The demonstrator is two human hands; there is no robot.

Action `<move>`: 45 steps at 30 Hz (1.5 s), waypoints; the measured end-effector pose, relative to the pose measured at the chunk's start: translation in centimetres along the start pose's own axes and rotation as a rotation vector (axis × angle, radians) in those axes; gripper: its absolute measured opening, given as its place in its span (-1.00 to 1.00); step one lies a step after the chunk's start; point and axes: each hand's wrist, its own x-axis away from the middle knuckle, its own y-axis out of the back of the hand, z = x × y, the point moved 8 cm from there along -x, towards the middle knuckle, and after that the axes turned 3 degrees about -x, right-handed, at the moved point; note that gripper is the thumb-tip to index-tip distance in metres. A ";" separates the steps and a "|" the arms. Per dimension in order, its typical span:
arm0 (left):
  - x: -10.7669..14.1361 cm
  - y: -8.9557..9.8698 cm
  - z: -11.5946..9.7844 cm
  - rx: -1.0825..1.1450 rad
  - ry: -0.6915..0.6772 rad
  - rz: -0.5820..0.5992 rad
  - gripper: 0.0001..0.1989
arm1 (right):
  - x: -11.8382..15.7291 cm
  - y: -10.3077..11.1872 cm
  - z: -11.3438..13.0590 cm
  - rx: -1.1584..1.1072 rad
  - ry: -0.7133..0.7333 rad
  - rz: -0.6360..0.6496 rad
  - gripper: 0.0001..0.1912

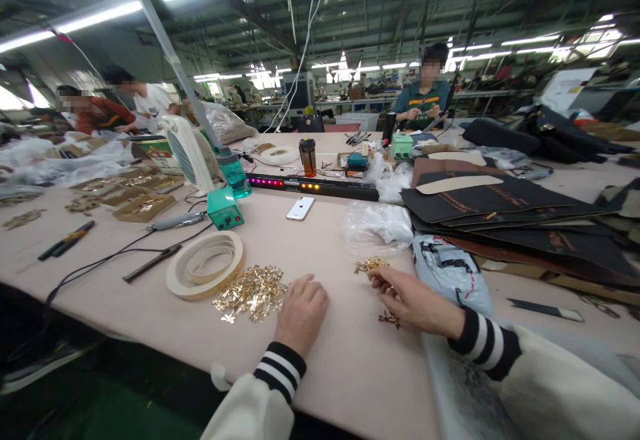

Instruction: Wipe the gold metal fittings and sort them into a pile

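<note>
My left hand rests low over the table, back upward, beside the right edge of a heap of small shiny gold metal pieces. Its fingers are curled under, and anything they hold is hidden. My right hand hovers by a smaller gold pile, with its fingers bent and the thumb apart from them; I see nothing held between them. A few darker, coppery metal pieces lie on the table just below this hand.
Rolls of tape lie left of the heap, near a green control box and cables. A phone, light bar and plastic bag are farther back. Dark leather panels are stacked right. Several co-workers sit beyond.
</note>
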 end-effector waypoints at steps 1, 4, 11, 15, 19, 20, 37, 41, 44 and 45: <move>0.4 0.4 1.9 -0.070 0.027 -0.023 -0.89 | 0.3 0.8 -0.1 0.007 -0.001 -0.002 -0.60; 1.8 1.5 6.5 -0.234 0.106 -0.105 -0.90 | 1.5 2.3 -0.2 0.098 -0.030 0.059 -0.62; 4.2 1.9 3.1 -0.176 0.000 -0.117 -0.75 | 3.1 1.1 -0.6 0.474 -0.175 0.201 -0.37; 4.8 1.3 0.4 0.027 0.000 -0.029 -0.79 | 2.0 -0.5 -0.4 0.493 -0.142 0.241 -0.45; 4.9 1.2 0.5 0.144 0.054 -0.011 -0.80 | 0.9 -2.2 0.7 0.393 -0.077 0.262 -0.59; 4.8 1.2 0.7 0.160 0.067 -0.009 -0.81 | 0.7 -2.6 1.0 0.376 -0.066 0.260 -0.59; 5.0 1.1 1.6 0.241 0.158 -0.001 -0.80 | 0.4 -3.0 1.3 0.108 0.043 0.283 -0.38; 4.9 0.9 1.6 0.244 0.165 0.018 -0.82 | 0.3 -3.9 1.9 0.080 0.093 0.256 -0.49; 4.9 0.9 1.6 0.248 0.174 0.022 -0.82 | -0.2 -5.0 2.4 0.066 0.115 0.218 -0.74; 4.9 1.0 1.6 0.250 0.175 0.023 -0.82 | -0.3 -5.3 2.4 0.069 0.118 0.206 -0.83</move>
